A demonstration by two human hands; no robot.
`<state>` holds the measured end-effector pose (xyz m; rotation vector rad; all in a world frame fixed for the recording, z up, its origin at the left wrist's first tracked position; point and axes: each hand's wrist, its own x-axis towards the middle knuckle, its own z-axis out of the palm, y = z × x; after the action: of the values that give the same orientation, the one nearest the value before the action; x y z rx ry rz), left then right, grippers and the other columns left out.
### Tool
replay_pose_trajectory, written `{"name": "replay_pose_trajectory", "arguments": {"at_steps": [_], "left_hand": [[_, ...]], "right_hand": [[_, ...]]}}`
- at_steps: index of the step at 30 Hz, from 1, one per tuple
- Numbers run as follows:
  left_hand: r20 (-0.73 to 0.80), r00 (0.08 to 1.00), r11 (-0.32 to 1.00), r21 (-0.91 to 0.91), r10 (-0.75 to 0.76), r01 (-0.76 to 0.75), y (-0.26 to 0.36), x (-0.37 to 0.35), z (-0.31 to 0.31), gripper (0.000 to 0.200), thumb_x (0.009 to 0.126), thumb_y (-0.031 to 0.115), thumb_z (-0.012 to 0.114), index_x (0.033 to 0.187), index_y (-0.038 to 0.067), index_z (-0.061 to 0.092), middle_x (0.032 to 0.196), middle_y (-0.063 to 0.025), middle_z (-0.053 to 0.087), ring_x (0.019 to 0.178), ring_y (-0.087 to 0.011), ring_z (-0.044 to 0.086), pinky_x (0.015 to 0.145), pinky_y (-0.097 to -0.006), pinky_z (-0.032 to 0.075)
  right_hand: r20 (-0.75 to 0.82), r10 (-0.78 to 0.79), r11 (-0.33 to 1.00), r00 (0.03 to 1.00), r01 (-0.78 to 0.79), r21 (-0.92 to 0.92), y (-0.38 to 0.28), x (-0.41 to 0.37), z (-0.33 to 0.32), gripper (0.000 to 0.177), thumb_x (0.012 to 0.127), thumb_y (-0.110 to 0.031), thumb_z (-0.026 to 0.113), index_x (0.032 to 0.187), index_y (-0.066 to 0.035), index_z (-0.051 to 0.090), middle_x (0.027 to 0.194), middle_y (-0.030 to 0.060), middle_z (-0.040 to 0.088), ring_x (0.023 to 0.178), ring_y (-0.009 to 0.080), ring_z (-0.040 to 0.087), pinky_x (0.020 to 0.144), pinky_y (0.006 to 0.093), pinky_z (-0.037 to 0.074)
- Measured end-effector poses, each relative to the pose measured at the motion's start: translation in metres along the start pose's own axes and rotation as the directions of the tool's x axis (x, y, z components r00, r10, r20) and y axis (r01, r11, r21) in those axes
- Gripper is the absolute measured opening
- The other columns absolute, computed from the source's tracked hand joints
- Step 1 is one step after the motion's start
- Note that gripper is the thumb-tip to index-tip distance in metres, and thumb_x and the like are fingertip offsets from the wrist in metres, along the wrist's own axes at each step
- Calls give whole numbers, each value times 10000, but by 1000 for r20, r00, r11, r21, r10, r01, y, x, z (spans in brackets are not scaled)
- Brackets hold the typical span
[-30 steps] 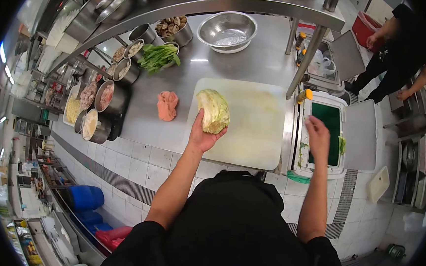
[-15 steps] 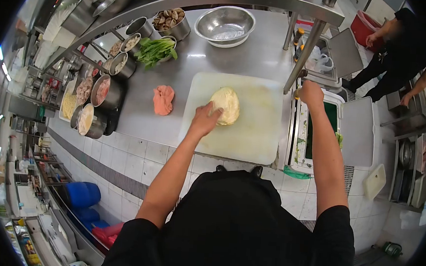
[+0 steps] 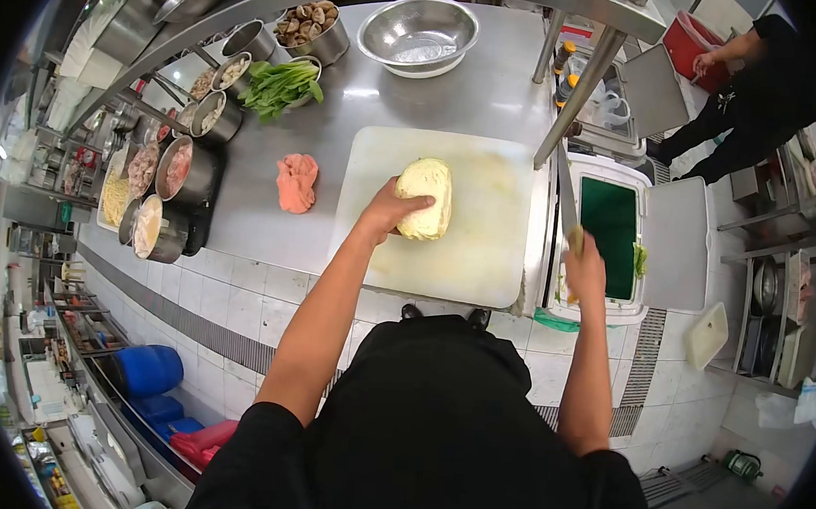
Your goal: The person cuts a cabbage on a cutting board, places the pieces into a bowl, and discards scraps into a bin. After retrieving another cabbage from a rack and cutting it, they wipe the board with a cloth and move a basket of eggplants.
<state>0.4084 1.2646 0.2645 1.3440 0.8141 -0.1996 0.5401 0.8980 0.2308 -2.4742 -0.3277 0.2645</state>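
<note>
My left hand (image 3: 394,208) grips the left side of a pale yellow cabbage (image 3: 427,197), its thumb laid across the front. The cabbage rests on a white cutting board (image 3: 454,272). Out to the right, my right hand (image 3: 585,269) is closed round the handle of a knife (image 3: 567,192). The blade points up and away from me, beside the board's right edge and near a white bin (image 3: 574,176). A crumpled pink cloth (image 3: 297,182) lies on the steel table (image 3: 258,230), left of the board.
Beyond the board stand a steel bowl (image 3: 418,36), a pot of mushrooms (image 3: 312,28) and leafy greens (image 3: 281,88). Several food pots (image 3: 186,178) line the left. A steel post (image 3: 580,101) rises at the right back corner. A co-worker (image 3: 764,100) stands at the far right.
My right hand has drawn back toward me from the post, and a knife now shows in it. The left hand has shifted its hold on the cabbage, which looks turned more upright.
</note>
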Motion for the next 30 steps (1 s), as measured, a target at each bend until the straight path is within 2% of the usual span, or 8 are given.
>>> {"name": "replay_pose_trajectory", "arguments": {"at_steps": [4,7,9,12,15,21,28,30], "left_hand": [[-21,994,994,12,106,-106,-4,5,25,907,687,193,903,1409,-10,392,1270,-187,582,1080,-285,652,805,-423,595],[-54,996,995,74,74,-70,22,-3,36,855,701,197,875,1402,18,421,1279,-157,582,1169,-319,602,898,-468,557],[-33,825,522,788,564,-325,38,-27,41,682,738,166,799,1345,60,507,1286,-126,581,1276,-339,510,1040,-501,454],[438,507,-179,859,742,-479,-33,-24,19,518,771,157,727,1264,86,584,1276,-105,575,1301,-347,450,1096,-507,367],[519,432,-319,832,738,-454,-45,-52,8,441,791,137,701,1219,77,610,1269,-119,562,1255,-338,477,1080,-498,368],[-205,582,447,840,787,-308,-44,-48,39,483,813,207,751,1261,88,616,1329,-140,530,1298,-343,458,1050,-489,404],[-199,644,640,509,739,-576,-64,-13,-36,365,852,12,659,1217,23,659,1215,-149,615,1058,-219,623,851,-344,555],[-342,895,951,-19,285,-310,-69,-18,-58,290,870,-54,591,1148,-39,674,1041,-125,683,876,-161,666,783,-279,577]], "right_hand": [[309,189,692,932,-349,631,10,-95,-26,470,873,-49,582,1330,-31,476,707,64,568,471,109,510,432,294,422],[326,148,642,934,-342,686,9,-118,-10,473,882,-50,576,1341,-51,460,724,65,590,501,131,548,453,303,443],[291,72,804,954,-228,549,-5,-119,0,443,912,-100,595,1332,-71,459,727,104,626,519,184,589,485,332,464],[289,40,920,956,-148,363,-48,-112,-3,422,939,-193,613,1319,-85,466,722,154,642,569,247,628,549,371,488],[263,-28,967,964,-40,251,-52,-103,8,418,964,-313,582,1298,-85,474,745,234,658,681,399,661,642,491,496],[366,-75,985,928,127,-121,-56,-87,2,374,952,-318,567,1224,-71,496,812,274,671,793,481,649,725,566,490],[453,-17,996,891,53,-67,-46,-76,5,385,947,-355,554,1201,-70,506,861,275,677,837,478,647,767,557,486],[464,-14,998,886,43,-52,-43,-76,7,387,945,-362,555,1200,-74,508,861,272,678,837,481,647,774,557,484]]}}
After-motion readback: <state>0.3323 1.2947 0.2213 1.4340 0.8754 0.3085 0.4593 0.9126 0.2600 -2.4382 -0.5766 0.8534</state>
